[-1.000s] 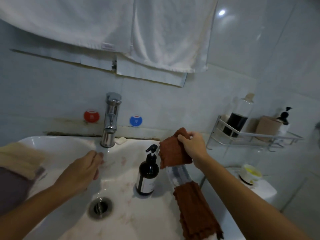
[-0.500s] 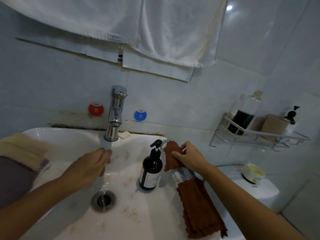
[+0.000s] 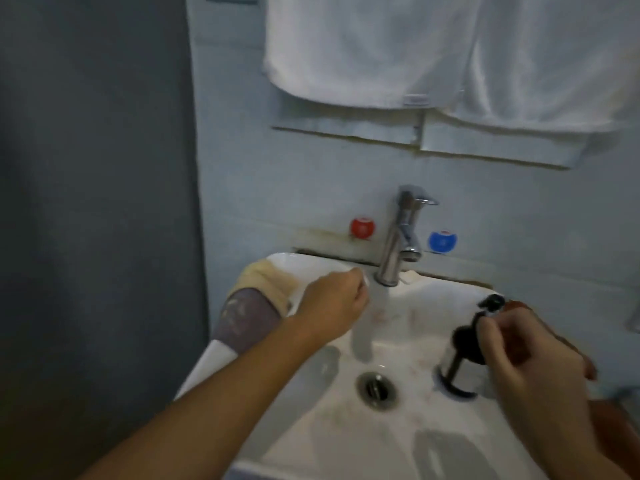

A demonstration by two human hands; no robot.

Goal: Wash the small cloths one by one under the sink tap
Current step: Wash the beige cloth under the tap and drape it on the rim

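Note:
The white sink [image 3: 332,431] fills the lower middle, and water runs from its chrome tap [image 3: 398,244]. Just left of the spout is my left hand [image 3: 332,301], fingers loosely curled at the stream, holding nothing. On the sink's left rim lie a yellow cloth [image 3: 266,278] and, in front of it, a grey cloth [image 3: 242,317]. My right hand [image 3: 526,362], blurred, is at the right rim, fingers curled on a brown cloth [image 3: 516,304] that shows above and to the right of the hand. More brown cloth [image 3: 616,420] lies at the frame's right edge.
A dark pump soap bottle [image 3: 462,344] stands in the sink's right part, partly behind my right hand. The drain [image 3: 376,389] is in the basin's middle. White towels [image 3: 363,46] hang above. A dark wall [image 3: 97,202] closes the left side.
The view has swung left, so the wire shelf is out of frame. My right hand has come lower and closer by the soap bottle. My left hand stays at the water, fingers more curled.

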